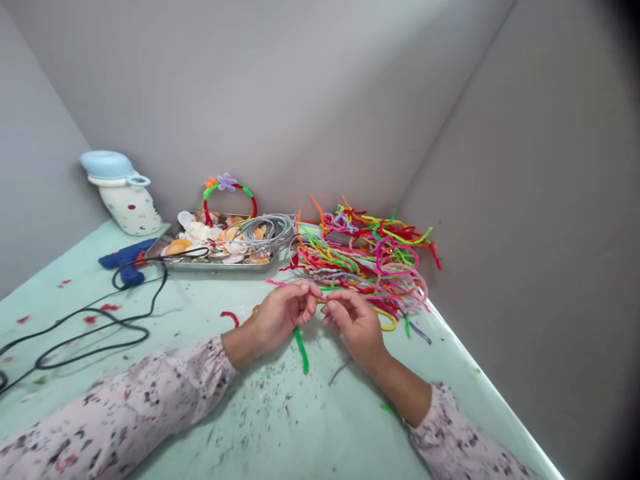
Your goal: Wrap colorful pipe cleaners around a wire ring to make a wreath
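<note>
- Clock centre: the two hands, close together over the table [350, 427].
- Left hand [280, 313]: thumb and fingertips pinching a pink stem [321, 298]; other fingers curled.
- Right hand [360, 330]: fingertips at the same stem; cannot tell if they grip it or only touch.
- Pink stem: at centre, bridging the fingertips, mostly hidden.
- Green stem [302, 352] just below the left hand, toward 7; cannot tell if held.
- Tray [220, 267] at 10: metal, shallow, full of shells [200, 231], white, orange and brown. Coiled grey wire [273, 230] lies over its right end.
- Hoop [245, 190], red and green, upright at the tray's far side, left end down among shells; orange and purple flowers [227, 181] on top.
- Bottle [131, 208] at 10, beyond the tray: white, spotted, blue lid [106, 165] on; contents hidden.
- Glue gun [123, 257] between 9 and 10, blue, near the tray; black cord [159, 293] loops beside it.
- Heap [360, 257] of many-coloured stems at 1, loose, just beside the tray.
</note>
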Tool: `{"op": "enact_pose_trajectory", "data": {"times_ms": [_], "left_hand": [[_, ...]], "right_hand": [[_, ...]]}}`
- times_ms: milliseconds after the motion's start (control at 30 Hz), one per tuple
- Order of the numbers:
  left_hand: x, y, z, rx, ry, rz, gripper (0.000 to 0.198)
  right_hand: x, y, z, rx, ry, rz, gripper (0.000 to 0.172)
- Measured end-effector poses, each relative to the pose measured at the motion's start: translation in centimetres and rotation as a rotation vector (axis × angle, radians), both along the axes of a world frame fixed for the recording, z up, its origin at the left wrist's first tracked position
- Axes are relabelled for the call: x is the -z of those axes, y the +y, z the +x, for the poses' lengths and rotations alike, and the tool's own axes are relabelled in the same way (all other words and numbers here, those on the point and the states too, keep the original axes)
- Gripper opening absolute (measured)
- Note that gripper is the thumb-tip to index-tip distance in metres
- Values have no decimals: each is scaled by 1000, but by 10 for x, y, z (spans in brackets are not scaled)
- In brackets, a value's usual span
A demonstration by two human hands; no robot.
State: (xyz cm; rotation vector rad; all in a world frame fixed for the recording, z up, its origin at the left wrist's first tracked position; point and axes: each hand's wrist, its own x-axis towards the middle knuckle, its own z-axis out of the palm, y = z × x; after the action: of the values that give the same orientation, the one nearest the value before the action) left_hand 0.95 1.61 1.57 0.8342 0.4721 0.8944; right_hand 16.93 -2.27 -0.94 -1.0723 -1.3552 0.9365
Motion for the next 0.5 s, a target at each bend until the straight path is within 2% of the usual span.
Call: {"op": "enact_pose_trajectory", "data": {"times_ms": [133,200,367,500], "left_hand": [[-1,3,-3,26,-78,-89,22],[-1,3,-3,70,-95,-125,24],[2,1,-1,130,-60,-129,24],[5,5,-2,30,-38,-114,22]], "right_hand": [[0,-1,1,-70,-114,7,16],[-1,1,0,-130,-19,-49,21],[-4,5,1,3,107,-79,22],[-4,8,5,126,199,-99,25]]}}
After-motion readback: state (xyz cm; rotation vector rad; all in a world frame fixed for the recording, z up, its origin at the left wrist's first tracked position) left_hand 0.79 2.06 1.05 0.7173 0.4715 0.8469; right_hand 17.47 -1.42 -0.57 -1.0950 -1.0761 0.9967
